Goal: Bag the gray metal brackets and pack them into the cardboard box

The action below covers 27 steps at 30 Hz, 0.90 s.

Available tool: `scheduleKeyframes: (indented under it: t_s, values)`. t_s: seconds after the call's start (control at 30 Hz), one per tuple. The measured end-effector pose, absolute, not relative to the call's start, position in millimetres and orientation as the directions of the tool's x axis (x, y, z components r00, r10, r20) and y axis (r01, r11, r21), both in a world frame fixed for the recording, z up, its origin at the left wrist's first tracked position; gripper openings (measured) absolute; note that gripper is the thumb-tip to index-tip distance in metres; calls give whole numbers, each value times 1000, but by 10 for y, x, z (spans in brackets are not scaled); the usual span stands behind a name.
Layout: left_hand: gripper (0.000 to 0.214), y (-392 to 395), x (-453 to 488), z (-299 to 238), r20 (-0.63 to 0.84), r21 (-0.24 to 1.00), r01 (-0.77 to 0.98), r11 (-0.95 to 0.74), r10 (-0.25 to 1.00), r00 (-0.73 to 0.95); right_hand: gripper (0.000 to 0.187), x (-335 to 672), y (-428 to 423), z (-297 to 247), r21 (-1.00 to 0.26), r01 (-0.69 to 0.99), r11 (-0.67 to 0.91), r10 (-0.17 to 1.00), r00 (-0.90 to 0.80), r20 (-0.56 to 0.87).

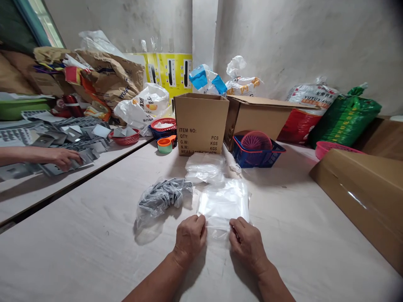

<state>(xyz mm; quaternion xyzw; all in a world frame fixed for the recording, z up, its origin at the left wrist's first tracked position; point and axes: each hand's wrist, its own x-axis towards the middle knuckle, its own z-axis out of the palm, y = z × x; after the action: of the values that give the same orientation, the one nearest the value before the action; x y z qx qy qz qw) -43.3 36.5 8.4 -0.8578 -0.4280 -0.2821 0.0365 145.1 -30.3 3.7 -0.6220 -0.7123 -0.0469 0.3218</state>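
Observation:
Between my two hands lies a stack of clear plastic bags, flat on the pale table. My left hand is closed, pinching the near left edge of the plastic bag. At the near right edge, my right hand pinches the same plastic between thumb and fingers. Just beyond is another pile of clear bags. To the left of the stack rests a clear bag holding several dark grey parts.
An upright cardboard box stands behind the bags, beside a blue basket. Another cardboard box occupies the right. At left, another person's hand touches grey metal pieces. A dark gap separates the tables.

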Motion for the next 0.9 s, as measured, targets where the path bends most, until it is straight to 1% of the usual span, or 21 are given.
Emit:
scheduleKeyframes:
  t_s: [0.2, 0.5, 0.67, 0.73, 0.9]
  values:
    - [16, 375, -426, 81, 529, 186, 728, -660, 691, 492, 18, 1472, -298, 32, -342, 914, 219, 844, -1, 537]
    - [15, 395, -382, 87, 450, 203, 713, -671, 711, 541, 20, 1511, -265, -7, -369, 899, 238, 841, 0, 541]
    - [16, 391, -376, 86, 447, 210, 713, -669, 714, 539, 19, 1520, -268, 9, -366, 902, 229, 845, 2, 534]
    - [17, 377, -394, 95, 460, 234, 702, -673, 713, 530, 19, 1510, -274, 14, -361, 906, 221, 842, 9, 539]
    - [15, 372, -452, 107, 528, 385, 606, -696, 705, 473, 19, 1467, -274, -6, -402, 877, 264, 816, 20, 578]
